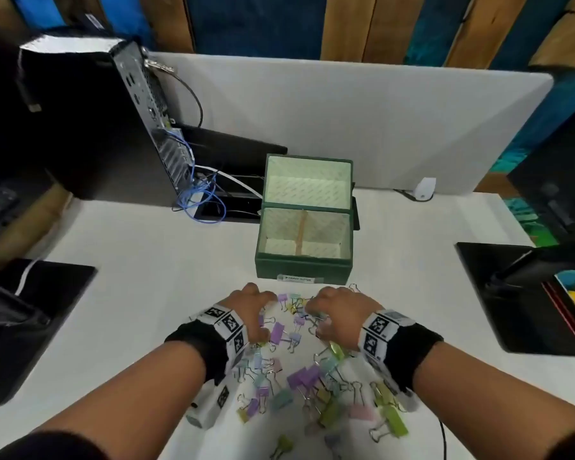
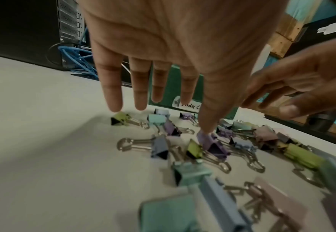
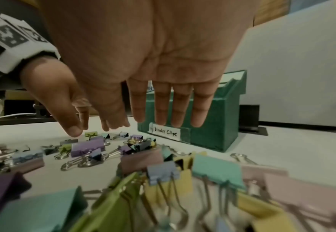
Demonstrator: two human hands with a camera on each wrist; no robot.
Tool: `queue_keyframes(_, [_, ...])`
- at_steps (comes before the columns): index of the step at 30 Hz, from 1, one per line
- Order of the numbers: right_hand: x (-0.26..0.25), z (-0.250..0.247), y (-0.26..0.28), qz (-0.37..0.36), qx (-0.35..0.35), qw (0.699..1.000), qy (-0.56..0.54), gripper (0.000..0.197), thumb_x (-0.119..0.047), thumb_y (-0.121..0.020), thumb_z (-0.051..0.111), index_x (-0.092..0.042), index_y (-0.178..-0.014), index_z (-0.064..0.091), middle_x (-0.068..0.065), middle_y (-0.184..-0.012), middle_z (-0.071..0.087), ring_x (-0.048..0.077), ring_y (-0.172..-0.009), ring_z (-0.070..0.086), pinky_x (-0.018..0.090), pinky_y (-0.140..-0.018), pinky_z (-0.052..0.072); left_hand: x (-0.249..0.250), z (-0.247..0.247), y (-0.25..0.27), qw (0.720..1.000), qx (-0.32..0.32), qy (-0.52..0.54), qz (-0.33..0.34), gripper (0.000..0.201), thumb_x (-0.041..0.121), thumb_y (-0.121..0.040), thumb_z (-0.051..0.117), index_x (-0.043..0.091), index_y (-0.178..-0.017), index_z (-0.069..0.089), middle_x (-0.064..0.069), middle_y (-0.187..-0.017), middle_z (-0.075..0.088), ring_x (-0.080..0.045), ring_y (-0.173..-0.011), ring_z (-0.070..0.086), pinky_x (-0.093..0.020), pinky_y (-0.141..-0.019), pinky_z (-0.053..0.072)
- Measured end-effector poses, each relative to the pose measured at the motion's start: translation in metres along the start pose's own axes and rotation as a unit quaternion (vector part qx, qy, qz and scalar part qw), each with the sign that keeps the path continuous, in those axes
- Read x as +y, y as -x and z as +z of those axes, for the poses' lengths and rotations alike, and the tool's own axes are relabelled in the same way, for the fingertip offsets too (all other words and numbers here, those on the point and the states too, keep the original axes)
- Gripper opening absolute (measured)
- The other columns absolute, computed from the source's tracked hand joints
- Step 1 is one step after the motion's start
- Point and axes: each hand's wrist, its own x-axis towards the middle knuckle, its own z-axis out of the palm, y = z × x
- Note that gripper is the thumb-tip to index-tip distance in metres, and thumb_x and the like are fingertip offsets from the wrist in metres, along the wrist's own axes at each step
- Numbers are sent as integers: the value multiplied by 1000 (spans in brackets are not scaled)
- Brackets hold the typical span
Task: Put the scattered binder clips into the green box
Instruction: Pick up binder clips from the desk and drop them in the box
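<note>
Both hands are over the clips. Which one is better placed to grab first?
Left, narrowly. The left hand has its thumb tip down on a purple clip; the right hand hangs open above the pile. The green box sits centred ahead of both.

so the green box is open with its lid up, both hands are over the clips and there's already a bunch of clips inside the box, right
Not quite. The green box is open with its lid up, and the left hand and right hand are over the binder clips, but the head view shows no clips inside the box.
</note>
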Motion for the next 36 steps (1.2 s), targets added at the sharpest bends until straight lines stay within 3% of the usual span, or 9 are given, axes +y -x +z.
queue_keyframes(3, [-10,2,-18,-26,12,999,29,57,-36,-89,51,-30,-142,32,1,-148,36,27,-133,38,41,-108,37,1,1,-4,999,-4,-1,-37,75,41,-66,73,32,-131,36,-6,-124,41,-28,-117,48,-34,-93,45])
queue_keyframes(6, [-18,7,-43,-37,-18,998,54,71,-41,-86,55,-30,-146,19,3,-157,21,29,-140,29,41,-112,30,-4,3,-12,998,-12,-15,-58,79,44,-66,71,33,-134,33,-7,-126,42,-29,-120,43,-37,-96,44])
queue_keyframes(12, [-16,17,-50,-8,-15,1000,19,57,-35,-86,55,-26,-139,34,7,-133,46,30,-123,46,41,-97,44,1,11,-15,998,26,30,-40,57,30,-74,68,32,-126,44,-6,-119,50,-28,-113,51,-35,-95,47])
queue_keyframes(19, [-8,8,-50,4,-27,1000,-2,56,-26,-85,56,-26,-137,35,7,-134,44,30,-120,49,39,-96,46,-6,9,-19,994,49,84,-51,38,30,-80,62,27,-116,51,-7,-116,51,-24,-104,55,-27,-86,42])
queue_keyframes(22, [-12,6,-53,-26,-43,998,34,67,-23,-82,61,-26,-141,30,7,-133,43,31,-119,49,38,-93,46,-6,10,-18,994,54,89,-44,48,24,-77,64,34,-122,47,-5,-115,50,-23,-105,56,-25,-85,42])
queue_keyframes(26, [-21,8,-61,-29,-31,997,59,48,-13,-82,58,-25,-128,47,8,-116,49,30,-108,55,31,-71,41,-5,13,-21,998,40,35,-21,52,18,-75,64,35,-122,52,-6,-113,50,-25,-107,53,-29,-88,48])
queue_keyframes(31, [-23,12,-67,-14,-24,999,29,33,-14,-76,63,-25,-106,52,8,-109,49,30,-98,56,31,-69,43,-3,13,-25,998,55,28,-15,20,19,-81,60,21,-101,60,-3,-95,42,-28,-101,56,-26,-73,41])
queue_keyframes(34, [-19,11,-67,20,-31,999,-15,24,-14,-74,62,-23,-93,51,5,-99,43,30,-94,54,33,-73,48,-5,14,-25,998,56,40,-1,16,16,-81,59,16,-97,59,-2,-94,40,-28,-97,56,-25,-72,38])
queue_keyframes(36, [-16,9,-67,31,-41,998,-40,19,-12,-74,62,-22,-82,48,3,-96,41,27,-88,53,28,-68,46,-8,14,-26,997,61,50,7,16,14,-79,60,14,-95,59,-1,-93,40,-26,-90,55,-24,-71,37])
